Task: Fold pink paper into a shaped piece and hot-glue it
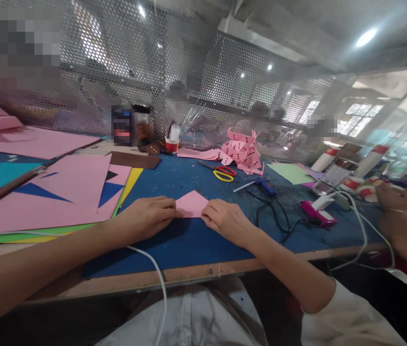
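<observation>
A small folded piece of pink paper (193, 204) lies on the blue tabletop in front of me, its pointed side facing away. My left hand (153, 215) grips its left corner, fingers curled and pressed together. At the right corner, my right hand (223, 218) pinches the paper in the same way. Beyond the paper lie scissors (224, 175) with red and yellow handles. A heap of pink paper pieces with dark dots (241, 151) sits farther back.
Sheets of coloured paper (62, 192) are stacked on the left. A blue glue gun (266, 187) with a black cord and a magenta device (318, 214) lie to the right. A white cable (162, 288) hangs over the table edge. Another person's hands (392, 197) work at far right.
</observation>
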A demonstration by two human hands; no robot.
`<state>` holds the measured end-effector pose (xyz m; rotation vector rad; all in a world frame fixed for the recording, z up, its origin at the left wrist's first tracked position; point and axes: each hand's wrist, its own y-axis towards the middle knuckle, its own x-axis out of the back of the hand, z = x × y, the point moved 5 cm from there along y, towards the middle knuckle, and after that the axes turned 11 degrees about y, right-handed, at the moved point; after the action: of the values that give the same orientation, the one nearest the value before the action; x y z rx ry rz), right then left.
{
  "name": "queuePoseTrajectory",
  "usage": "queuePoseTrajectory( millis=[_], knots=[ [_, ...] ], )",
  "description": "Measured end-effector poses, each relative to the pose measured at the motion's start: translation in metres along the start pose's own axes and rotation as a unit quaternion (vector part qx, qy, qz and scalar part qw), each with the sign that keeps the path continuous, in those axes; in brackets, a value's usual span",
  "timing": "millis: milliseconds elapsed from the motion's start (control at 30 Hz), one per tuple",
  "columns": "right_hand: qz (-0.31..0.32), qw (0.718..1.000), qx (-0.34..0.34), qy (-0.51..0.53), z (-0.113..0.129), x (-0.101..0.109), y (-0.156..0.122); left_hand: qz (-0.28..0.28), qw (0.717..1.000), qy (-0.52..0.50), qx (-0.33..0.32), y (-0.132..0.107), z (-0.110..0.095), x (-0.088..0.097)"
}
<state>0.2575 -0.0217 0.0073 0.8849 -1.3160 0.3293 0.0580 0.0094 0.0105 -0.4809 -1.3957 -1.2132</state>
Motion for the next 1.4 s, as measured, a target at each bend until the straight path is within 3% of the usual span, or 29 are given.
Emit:
queuePoseTrajectory(
  millis=[333, 633, 1067, 1400],
  knots=[
    [-0.001, 0.999, -0.035, 0.038, -0.002, 0.005, 0.005, 0.027, 0.994, -0.081, 0.068, 0.002, 0.012, -0.007],
    [0.011, 0.996, -0.041, 0.076, -0.001, 0.006, 0.005, 0.008, 0.999, -0.039, 0.026, 0.001, 0.004, -0.004],
    [0.010, 0.985, -0.059, 0.160, -0.005, 0.011, 0.003, 0.037, 0.991, -0.095, 0.085, 0.004, 0.011, -0.009],
    [0.024, 0.991, -0.046, 0.121, -0.003, 0.008, 0.004, 0.049, 0.990, -0.089, 0.094, 0.004, 0.011, -0.011]
  ],
)
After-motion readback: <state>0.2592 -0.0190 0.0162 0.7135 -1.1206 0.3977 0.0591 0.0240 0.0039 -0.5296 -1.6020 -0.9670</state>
